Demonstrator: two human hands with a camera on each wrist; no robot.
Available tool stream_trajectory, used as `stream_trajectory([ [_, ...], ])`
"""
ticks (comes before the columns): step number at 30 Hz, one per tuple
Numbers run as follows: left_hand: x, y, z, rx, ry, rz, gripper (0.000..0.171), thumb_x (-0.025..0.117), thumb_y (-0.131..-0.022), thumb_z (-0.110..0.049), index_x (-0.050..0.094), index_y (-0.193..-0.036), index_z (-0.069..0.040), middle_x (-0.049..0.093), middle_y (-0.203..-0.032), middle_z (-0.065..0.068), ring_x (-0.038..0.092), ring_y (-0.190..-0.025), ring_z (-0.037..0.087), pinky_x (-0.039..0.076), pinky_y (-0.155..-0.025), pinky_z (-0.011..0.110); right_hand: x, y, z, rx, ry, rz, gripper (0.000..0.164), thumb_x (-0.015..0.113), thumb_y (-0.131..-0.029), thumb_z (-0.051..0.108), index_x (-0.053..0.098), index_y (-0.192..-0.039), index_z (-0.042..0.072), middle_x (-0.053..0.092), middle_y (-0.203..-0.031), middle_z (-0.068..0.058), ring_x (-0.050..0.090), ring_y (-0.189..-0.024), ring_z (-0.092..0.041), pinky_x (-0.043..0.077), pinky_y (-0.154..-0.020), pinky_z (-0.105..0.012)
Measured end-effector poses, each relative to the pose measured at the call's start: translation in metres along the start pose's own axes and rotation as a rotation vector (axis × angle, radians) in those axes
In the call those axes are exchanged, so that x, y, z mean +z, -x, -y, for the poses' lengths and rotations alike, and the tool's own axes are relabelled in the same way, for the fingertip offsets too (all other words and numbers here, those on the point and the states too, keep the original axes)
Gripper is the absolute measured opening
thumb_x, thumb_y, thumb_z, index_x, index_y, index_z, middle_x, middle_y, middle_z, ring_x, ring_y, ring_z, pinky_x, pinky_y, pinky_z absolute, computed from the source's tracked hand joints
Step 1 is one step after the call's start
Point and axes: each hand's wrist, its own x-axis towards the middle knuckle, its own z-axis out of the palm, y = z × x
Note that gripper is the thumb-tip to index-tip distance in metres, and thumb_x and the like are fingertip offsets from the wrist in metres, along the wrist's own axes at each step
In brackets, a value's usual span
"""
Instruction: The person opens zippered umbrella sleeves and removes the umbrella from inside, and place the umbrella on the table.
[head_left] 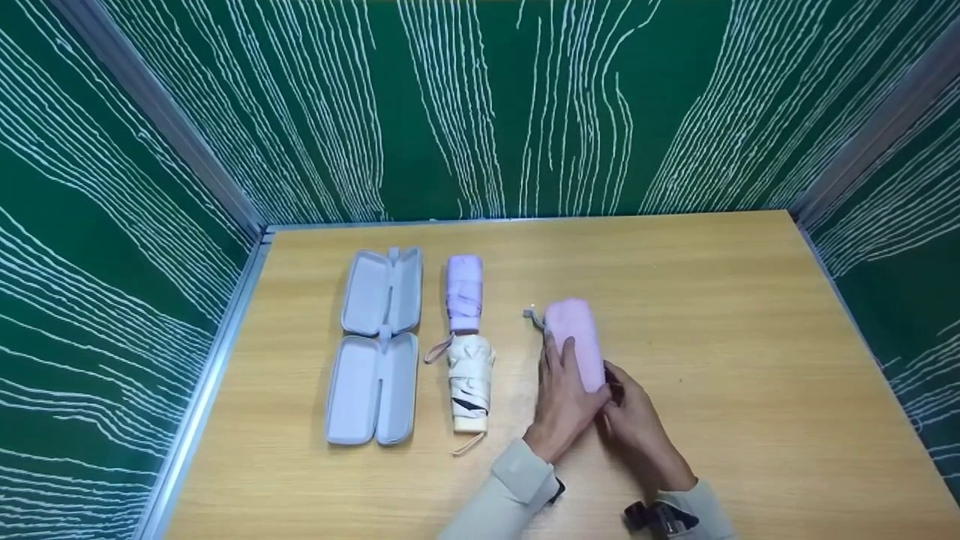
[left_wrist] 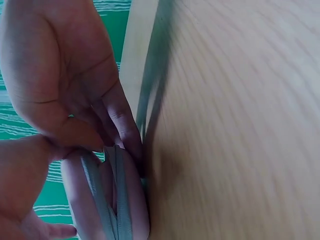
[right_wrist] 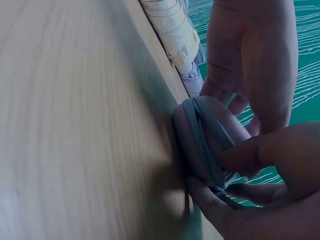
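A pink zip case (head_left: 576,330) lies on the table, with a grey strap (head_left: 534,318) at its far left end. My left hand (head_left: 562,405) grips the case from above, fingers along its left side and thumb near its near end. My right hand (head_left: 637,416) is at the near right end, where its thumb and fingers pinch the edge by the zipper. In the right wrist view, the grey zipper (right_wrist: 202,135) runs round the case with a gap between its two tracks. The left wrist view also shows the parted zipper (left_wrist: 120,195). Whether fingers hold the zipper pull is hidden.
Two grey cases lie spread wide at the left, one far (head_left: 367,292) and one near (head_left: 356,390). Beside them are a folded purple umbrella (head_left: 465,289) and a folded cream umbrella (head_left: 471,367). Green, white-lined panels (head_left: 510,112) border the wooden table (head_left: 750,360).
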Motion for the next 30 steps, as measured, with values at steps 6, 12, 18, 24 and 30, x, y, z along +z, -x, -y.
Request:
stream_trajectory([
  [6,-0.002,-0.002,0.005,0.016,0.081,-0.021,0.090,0.087,-0.077,-0.026,0.045,-0.152,0.003,0.034,-0.162,0.034,0.045,-0.146,0.043,0.045,-0.118,0.046,-0.002,-0.002,-0.003,0.032,-0.011,0.011,0.053,0.049,-0.102,-0.006,0.040,-0.154,-0.014,0.053,-0.146,-0.038,0.050,-0.139,-0.051,0.036,-0.121,-0.060],
  [12,-0.006,-0.002,0.010,-0.040,0.195,0.006,0.097,0.090,-0.078,-0.027,0.039,-0.156,0.000,0.033,-0.165,0.030,0.044,-0.147,0.041,0.045,-0.118,0.047,-0.002,-0.004,-0.004,0.046,-0.012,-0.013,0.047,0.047,-0.106,-0.005,0.041,-0.151,-0.016,0.054,-0.144,-0.040,0.050,-0.138,-0.053,0.037,-0.120,-0.061],
  [18,-0.010,-0.003,0.014,-0.048,0.262,-0.042,0.087,0.082,-0.080,-0.015,0.040,-0.154,0.001,0.042,-0.160,0.028,0.058,-0.134,0.037,0.053,-0.109,0.047,0.001,-0.006,-0.006,0.017,0.006,-0.063,0.047,0.056,-0.101,-0.008,0.048,-0.147,-0.016,0.064,-0.130,-0.035,0.064,-0.118,-0.043,0.048,-0.110,-0.056],
  [24,-0.013,-0.001,0.018,-0.095,0.324,-0.064,0.083,0.078,-0.084,-0.015,0.038,-0.155,-0.002,0.056,-0.148,0.024,0.069,-0.114,0.034,0.061,-0.093,0.045,0.002,-0.006,-0.006,0.016,0.009,-0.068,0.048,0.057,-0.098,-0.011,0.050,-0.146,-0.015,0.066,-0.129,-0.034,0.065,-0.113,-0.039,0.050,-0.105,-0.055],
  [30,-0.015,0.003,0.021,-0.078,0.332,-0.109,0.077,0.077,-0.083,-0.013,0.042,-0.151,-0.001,0.065,-0.133,0.024,0.071,-0.106,0.035,0.062,-0.087,0.047,0.003,-0.007,-0.008,0.019,0.008,-0.063,0.048,0.057,-0.098,-0.012,0.050,-0.146,-0.015,0.065,-0.130,-0.034,0.064,-0.117,-0.041,0.049,-0.108,-0.054],
])
